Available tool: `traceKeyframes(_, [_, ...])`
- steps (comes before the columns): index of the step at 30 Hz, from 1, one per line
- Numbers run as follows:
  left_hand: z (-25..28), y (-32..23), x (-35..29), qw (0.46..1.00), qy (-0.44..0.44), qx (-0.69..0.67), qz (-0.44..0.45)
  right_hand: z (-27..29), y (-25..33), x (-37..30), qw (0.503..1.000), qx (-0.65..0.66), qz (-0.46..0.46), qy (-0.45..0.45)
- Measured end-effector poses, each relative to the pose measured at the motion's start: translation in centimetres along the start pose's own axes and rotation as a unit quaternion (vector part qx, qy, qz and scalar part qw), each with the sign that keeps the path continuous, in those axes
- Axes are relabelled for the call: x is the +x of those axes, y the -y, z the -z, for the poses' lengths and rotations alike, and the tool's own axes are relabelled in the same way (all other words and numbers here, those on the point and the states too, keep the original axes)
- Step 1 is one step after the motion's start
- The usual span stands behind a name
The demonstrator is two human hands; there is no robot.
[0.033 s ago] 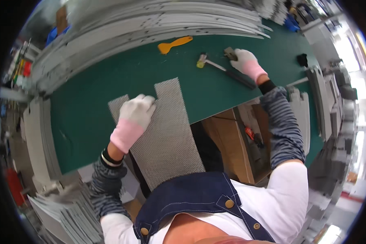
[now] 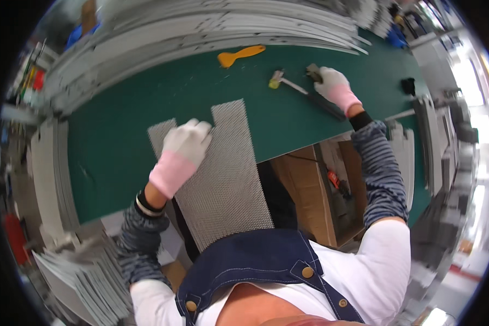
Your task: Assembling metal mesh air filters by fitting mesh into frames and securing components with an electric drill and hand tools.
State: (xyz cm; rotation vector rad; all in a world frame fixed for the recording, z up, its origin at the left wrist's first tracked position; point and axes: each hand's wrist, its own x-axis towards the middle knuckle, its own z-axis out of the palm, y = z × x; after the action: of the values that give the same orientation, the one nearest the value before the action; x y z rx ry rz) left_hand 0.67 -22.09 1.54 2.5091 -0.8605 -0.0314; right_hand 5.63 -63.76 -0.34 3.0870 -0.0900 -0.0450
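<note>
The left hand (image 2: pixel 185 146), in a white and pink glove, lies flat with fingers spread on a grey mesh sheet (image 2: pixel 228 174), pressing it down without gripping it. The sheet rests on the green surface (image 2: pixel 125 141) and hangs over its near edge toward the person's body; a second, shorter piece of the same mesh (image 2: pixel 160 133) shows just left of the hand, partly under it.

The right hand (image 2: pixel 334 87), gloved alike, reaches to the far right of the surface and closes on a dark tool (image 2: pixel 323 100) lying there; how firmly it holds cannot be told. Just beside that hand lies a small mallet with a yellow head (image 2: pixel 281 81), and farther back an orange scraper (image 2: pixel 242 55). Stacks of grey sheets (image 2: pixel 212 27) line the far edge of the surface.
</note>
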Motion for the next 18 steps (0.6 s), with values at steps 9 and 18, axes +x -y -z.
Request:
traceKeyframes(9, [-1.9, -0.8, -1.0, 0.990, -0.066, 0.125, -0.019, 6.6, 11.8, -0.4, 0.856, 0.483, 0.184, 0.009])
traceKeyframes(18, [-1.2, -0.8, -1.2, 0.985, -0.023, 0.169, -0.019, 7.6, 24.2, 2.3, 0.863, 0.365, 0.202, 0.286])
